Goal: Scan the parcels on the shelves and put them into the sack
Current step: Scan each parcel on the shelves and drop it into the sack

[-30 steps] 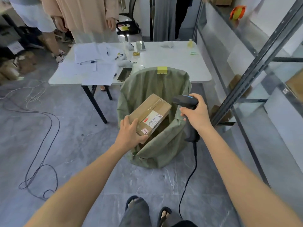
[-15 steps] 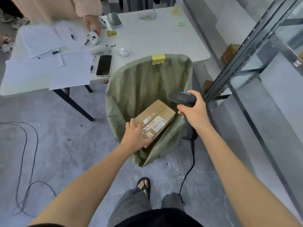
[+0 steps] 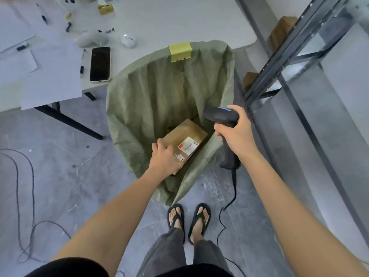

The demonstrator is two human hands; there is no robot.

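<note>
A brown cardboard parcel (image 3: 184,136) with a white barcode label lies tilted inside the mouth of the green sack (image 3: 159,92). My left hand (image 3: 164,158) grips the parcel's near corner, reaching over the sack's front rim. My right hand (image 3: 234,132) is closed around the handle of a black barcode scanner (image 3: 221,116), held just right of the parcel above the sack's right edge. The scanner's cable hangs down to the floor. The sack's far rim is fixed to the table edge with a yellow tape strip (image 3: 180,51).
A white table (image 3: 179,21) behind the sack carries papers, a phone (image 3: 100,63), pens and small white items. A metal shelf frame (image 3: 295,62) stands at the right with cardboard boxes (image 3: 281,31) behind it. Loose cables (image 3: 24,196) lie on the grey floor at left. My sandalled feet (image 3: 188,216) stand below the sack.
My left hand has lowered the parcel from above the sack down into its opening. The view has tilted down and moved closer to the sack; the scanner hand stays beside it.
</note>
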